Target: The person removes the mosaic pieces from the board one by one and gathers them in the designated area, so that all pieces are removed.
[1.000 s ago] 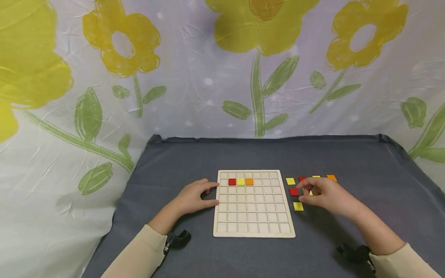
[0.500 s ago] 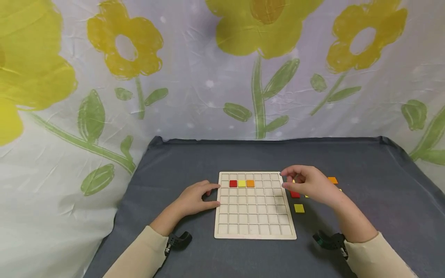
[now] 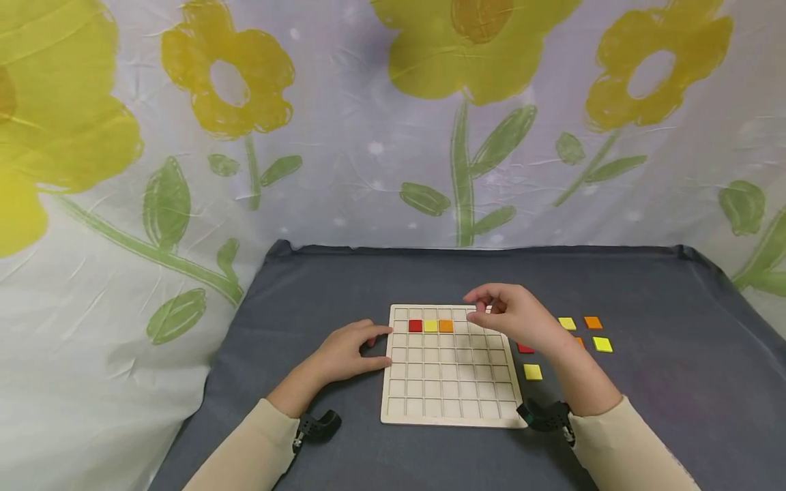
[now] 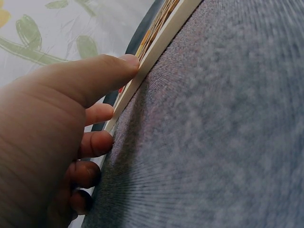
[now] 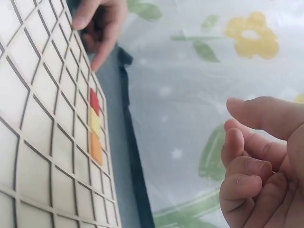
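Observation:
A pale wooden grid board lies on the dark cloth. Side by side in its second row from the far edge are a red tile, a yellow tile and an orange tile. My left hand touches the board's left edge with thumb and index finger spread apart; the left wrist view shows the thumb against the rim. Over the board's far right part hovers my right hand. Its thumb and index finger are bent with a gap between them, and I see no tile there.
Right of the board lie loose tiles: another red tile, yellow ones including a near yellow tile, and a far orange tile. My right forearm hides part of this group. A flowered curtain hangs behind the table.
My right hand has moved left from the loose tiles to above the board's far right part. My left hand has stayed at the board's left edge.

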A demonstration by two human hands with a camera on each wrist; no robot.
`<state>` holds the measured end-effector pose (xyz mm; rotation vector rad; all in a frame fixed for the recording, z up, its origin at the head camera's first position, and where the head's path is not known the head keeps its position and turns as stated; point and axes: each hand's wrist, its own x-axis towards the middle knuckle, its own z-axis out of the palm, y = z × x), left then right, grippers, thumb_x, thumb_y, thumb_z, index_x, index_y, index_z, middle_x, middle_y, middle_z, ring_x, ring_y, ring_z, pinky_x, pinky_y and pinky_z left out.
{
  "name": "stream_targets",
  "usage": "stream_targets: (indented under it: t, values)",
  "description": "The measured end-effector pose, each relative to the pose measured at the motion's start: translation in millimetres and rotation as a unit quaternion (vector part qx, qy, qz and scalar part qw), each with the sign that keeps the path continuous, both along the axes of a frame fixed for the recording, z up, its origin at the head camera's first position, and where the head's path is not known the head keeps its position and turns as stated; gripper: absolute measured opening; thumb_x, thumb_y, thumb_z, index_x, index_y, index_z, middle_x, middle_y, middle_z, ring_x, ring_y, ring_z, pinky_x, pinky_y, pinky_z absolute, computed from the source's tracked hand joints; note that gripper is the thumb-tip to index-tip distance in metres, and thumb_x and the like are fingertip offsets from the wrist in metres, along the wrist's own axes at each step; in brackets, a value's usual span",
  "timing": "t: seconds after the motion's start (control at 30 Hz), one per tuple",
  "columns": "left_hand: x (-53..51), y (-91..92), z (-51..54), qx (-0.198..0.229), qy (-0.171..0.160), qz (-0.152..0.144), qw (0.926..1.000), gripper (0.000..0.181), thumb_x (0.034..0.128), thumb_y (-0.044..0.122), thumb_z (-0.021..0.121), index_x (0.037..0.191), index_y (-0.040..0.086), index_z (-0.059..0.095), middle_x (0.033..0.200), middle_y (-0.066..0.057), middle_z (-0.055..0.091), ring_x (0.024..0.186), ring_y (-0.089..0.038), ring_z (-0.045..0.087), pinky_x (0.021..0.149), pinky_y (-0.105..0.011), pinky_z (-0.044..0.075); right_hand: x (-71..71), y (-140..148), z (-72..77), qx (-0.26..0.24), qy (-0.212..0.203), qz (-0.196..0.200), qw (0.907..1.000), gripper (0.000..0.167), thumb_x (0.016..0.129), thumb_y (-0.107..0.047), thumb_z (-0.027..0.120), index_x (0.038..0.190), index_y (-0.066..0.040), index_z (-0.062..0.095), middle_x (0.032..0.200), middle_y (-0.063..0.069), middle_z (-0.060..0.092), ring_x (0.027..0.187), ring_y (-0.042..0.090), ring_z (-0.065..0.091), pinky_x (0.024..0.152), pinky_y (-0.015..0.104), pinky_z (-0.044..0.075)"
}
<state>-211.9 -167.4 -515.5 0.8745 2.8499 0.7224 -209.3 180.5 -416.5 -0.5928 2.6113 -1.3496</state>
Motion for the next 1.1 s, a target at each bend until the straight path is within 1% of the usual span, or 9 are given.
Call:
stream_targets:
  t: [0.1,0.23,0.37,0.5,0.6,0.73,0.87,1.0,1.1]
  values:
    - [0.4,-0.1,-0.4,-0.002,-0.001,0.003,1.0000,0.059,0.0913,0.050,0.076,0.140,0.019,0.065,0.086,0.007,0.047,0.069,-0.009,0.040,0.063,-0.029,0.033,-2.3,-6,-5.4,-0.010,-0.009,0.006,0.9999,0.025,0.095,-0.019,0.076,0.118,-0.010,0.072,0.092,0.004,0.061,0.063,0.019,0.045,0.057,0.031,0.040]
    - [2.3,-0.5,0.8,-0.004,-0.002,0.003,1.0000,0.058,0.0914,0.049,0.076,0.140,0.019,0.064,0.085,0.007,0.046,0.069,-0.009,0.039,0.064,-0.029,0.033,-5.1,-13,-15.6,-0.007,-0.016,0.006,0.9998,0.025,0.096,-0.017,0.075,0.119,-0.008,0.072,0.091,0.004,0.061,0.062,0.019,0.045,0.055,0.030,0.039]
    - [3.5,-1.7,2.7,-0.006,0.000,0.002,1.0000,0.059,0.0916,0.049,0.076,0.141,0.018,0.064,0.085,0.007,0.046,0.068,-0.009,0.038,0.064,-0.030,0.033,-10.2,-20,-27.6,0.005,-0.028,0.003,0.9996,0.026,0.097,-0.016,0.073,0.121,-0.006,0.073,0.091,0.003,0.061,0.065,0.021,0.048,0.055,0.030,0.040]
    - [2.1,-1.6,1.4,-0.007,0.004,-0.001,1.0000,0.060,0.0917,0.051,0.075,0.141,0.019,0.064,0.086,0.007,0.046,0.068,-0.009,0.038,0.063,-0.029,0.033,-15.5,-25,-41.5,0.010,-0.044,-0.002,0.9990,0.029,0.098,-0.013,0.071,0.123,-0.001,0.072,0.091,0.003,0.061,0.073,0.022,0.052,0.060,0.031,0.042]
    - [0.8,-0.9,-1.1,-0.007,0.007,-0.002,1.0000,0.060,0.0918,0.052,0.075,0.141,0.019,0.063,0.086,0.008,0.047,0.068,-0.008,0.039,0.062,-0.028,0.033,-18.9,-26,-52.8,0.016,-0.061,-0.001,0.9980,0.032,0.098,-0.011,0.068,0.127,0.002,0.070,0.091,0.004,0.062,0.070,0.020,0.051,0.060,0.030,0.041]
    - [0.3,-0.1,-1.5,-0.006,0.002,-0.003,1.0000,0.060,0.0921,0.051,0.075,0.142,0.019,0.063,0.086,0.007,0.046,0.069,-0.009,0.039,0.063,-0.028,0.033,-23.0,-27,-65.6,0.038,-0.078,0.030,0.9958,0.043,0.098,-0.011,0.068,0.137,0.005,0.062,0.092,0.004,0.060,0.065,0.015,0.043,0.056,0.028,0.035]
    - [1.4,-0.7,0.0,-0.007,-0.002,-0.001,1.0000,0.060,0.0921,0.050,0.075,0.142,0.019,0.063,0.086,0.007,0.047,0.068,-0.009,0.039,0.063,-0.029,0.033,-25.3,-27,-72.4,0.053,-0.069,0.053,0.9948,0.049,0.097,-0.012,0.070,0.141,0.007,0.057,0.087,0.002,0.057,0.066,0.015,0.041,0.059,0.029,0.033]
    - [1.3,-0.5,0.7,-0.006,0.003,-0.002,1.0000,0.061,0.0919,0.051,0.075,0.142,0.018,0.063,0.086,0.007,0.047,0.068,-0.009,0.038,0.062,-0.028,0.033,-26.2,-26,-75.5,0.053,-0.056,0.038,0.9963,0.043,0.097,-0.011,0.069,0.137,0.005,0.062,0.081,0.001,0.056,0.064,0.015,0.040,0.061,0.030,0.034]
    - [1.3,-0.7,1.2,-0.005,0.003,-0.003,1.0000,0.061,0.0921,0.052,0.074,0.142,0.019,0.063,0.086,0.007,0.047,0.068,-0.009,0.038,0.063,-0.029,0.033,-26.4,-28,-77.3,0.050,-0.041,0.022,0.9977,0.036,0.096,-0.009,0.070,0.131,0.002,0.068,0.081,0.000,0.057,0.067,0.015,0.045,0.065,0.031,0.037]
